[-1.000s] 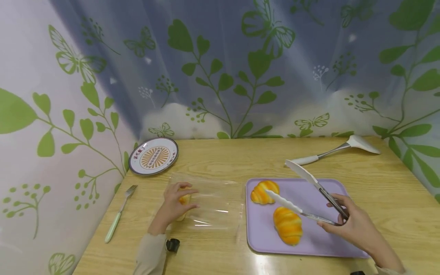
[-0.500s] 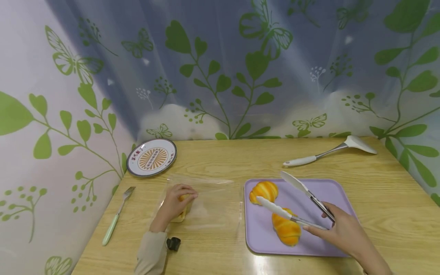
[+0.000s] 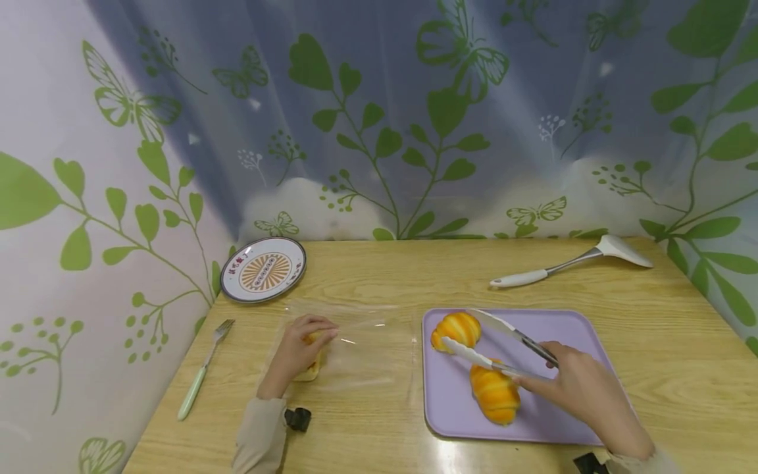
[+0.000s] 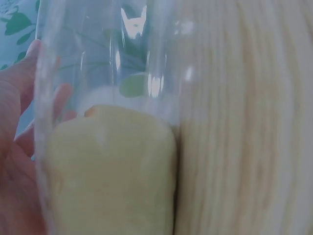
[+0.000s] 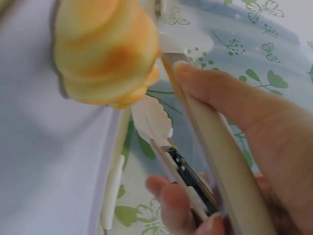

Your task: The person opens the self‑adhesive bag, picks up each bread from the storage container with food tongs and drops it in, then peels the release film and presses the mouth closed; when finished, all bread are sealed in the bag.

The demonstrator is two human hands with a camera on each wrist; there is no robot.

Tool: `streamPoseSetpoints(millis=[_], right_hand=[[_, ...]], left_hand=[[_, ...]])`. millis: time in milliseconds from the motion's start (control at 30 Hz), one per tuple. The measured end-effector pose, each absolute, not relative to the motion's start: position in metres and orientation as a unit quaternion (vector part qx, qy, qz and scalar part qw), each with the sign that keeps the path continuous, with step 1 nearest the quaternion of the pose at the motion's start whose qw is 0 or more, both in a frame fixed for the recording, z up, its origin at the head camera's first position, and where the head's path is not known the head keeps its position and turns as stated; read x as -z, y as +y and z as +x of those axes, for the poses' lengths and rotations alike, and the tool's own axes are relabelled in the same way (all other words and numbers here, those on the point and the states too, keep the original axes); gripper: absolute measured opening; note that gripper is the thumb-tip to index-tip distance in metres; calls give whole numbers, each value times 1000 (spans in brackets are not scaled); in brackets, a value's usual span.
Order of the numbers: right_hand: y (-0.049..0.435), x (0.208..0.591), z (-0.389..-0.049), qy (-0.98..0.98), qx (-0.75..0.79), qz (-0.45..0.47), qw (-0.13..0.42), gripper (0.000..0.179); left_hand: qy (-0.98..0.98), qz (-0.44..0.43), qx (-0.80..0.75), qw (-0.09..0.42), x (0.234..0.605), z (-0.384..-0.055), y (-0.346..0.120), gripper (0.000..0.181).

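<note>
My left hand (image 3: 296, 355) grips a bread piece (image 3: 310, 372) at the left end of a clear plastic bag (image 3: 370, 359); its fingers and thumb curve over the bread. In the left wrist view, the pale bread (image 4: 115, 171) shows through glossy film, the hand beside it. My right hand (image 3: 583, 388) holds white-tipped metal tongs (image 3: 468, 351), arms spread. Their tips lie on either side of the far croissant-shaped bread (image 3: 458, 329) on a purple tray (image 3: 562, 421). A second croissant-shaped bread (image 3: 495, 398) lies nearer, partly under the lower tong arm.
A patterned plate (image 3: 263, 270) stands at the back left, with a green-handled fork (image 3: 204, 372) in front of it. Behind the tray lies a white-handled spatula (image 3: 571, 260). A printed curtain (image 3: 379, 131) borders the wooden table (image 3: 379, 270) at the back.
My right hand has moved left and the tongs have come down around the far bread, their arms nearer each other. My left hand's fingers have drawn together over the bagged bread.
</note>
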State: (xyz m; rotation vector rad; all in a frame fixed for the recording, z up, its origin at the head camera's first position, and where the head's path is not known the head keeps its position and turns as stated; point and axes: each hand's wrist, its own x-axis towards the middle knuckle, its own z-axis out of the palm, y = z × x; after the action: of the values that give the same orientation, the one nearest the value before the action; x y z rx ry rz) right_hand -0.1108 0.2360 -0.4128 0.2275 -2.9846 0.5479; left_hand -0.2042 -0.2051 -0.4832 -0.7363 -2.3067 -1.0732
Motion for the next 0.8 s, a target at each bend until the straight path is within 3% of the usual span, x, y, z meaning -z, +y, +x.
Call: streamPoseSetpoints(millis=[267,467,800], right_hand=[[239,412,-113,-980,-181,70,47,70],[236,411,-111,-977,-190,79,52,65],[205,410,-123,-966,-199,150,77,53]], left_hand=[[-845,-236,429,215,484,-201,-206,20],[-835,-244,432,238,484,-201,-206,21],[-832,-247,440,229,450,-184,-195,16]])
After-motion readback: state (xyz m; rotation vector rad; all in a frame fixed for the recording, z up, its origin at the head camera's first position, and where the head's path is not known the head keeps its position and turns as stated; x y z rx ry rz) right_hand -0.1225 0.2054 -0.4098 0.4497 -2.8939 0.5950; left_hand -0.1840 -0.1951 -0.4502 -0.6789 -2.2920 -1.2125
